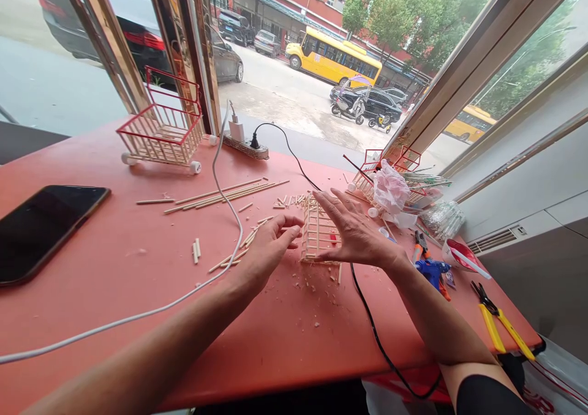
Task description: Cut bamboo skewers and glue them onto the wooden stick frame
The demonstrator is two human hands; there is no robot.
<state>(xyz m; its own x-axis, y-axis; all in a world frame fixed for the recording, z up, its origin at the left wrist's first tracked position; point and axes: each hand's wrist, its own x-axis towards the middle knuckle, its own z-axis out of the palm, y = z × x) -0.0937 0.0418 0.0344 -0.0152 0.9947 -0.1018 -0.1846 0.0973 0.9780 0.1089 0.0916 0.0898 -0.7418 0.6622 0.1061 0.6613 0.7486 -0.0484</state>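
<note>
A small lattice frame of thin wooden sticks (316,226) stands on the red tabletop, partly hidden by my right hand (356,228). That hand spans it, with the thumb at the near edge and the fingers reaching to the far edge. A red spot shows through the bars. Close to the frame's left side is my left hand (271,240), its fingers curled and the thumb near the index finger; whatever they pinch is too small to make out. Short cut sticks (250,237) lie around the left hand, and more stick pieces (289,201) lie behind the frame.
A finished-looking miniature shopping cart (160,133) stands back left, near long sticks (225,196) and a phone (46,228). A white cable (215,164) and black cord (367,308) cross the red table (257,354). Right are a blue glue gun (432,271) and yellow-handled pliers (498,323).
</note>
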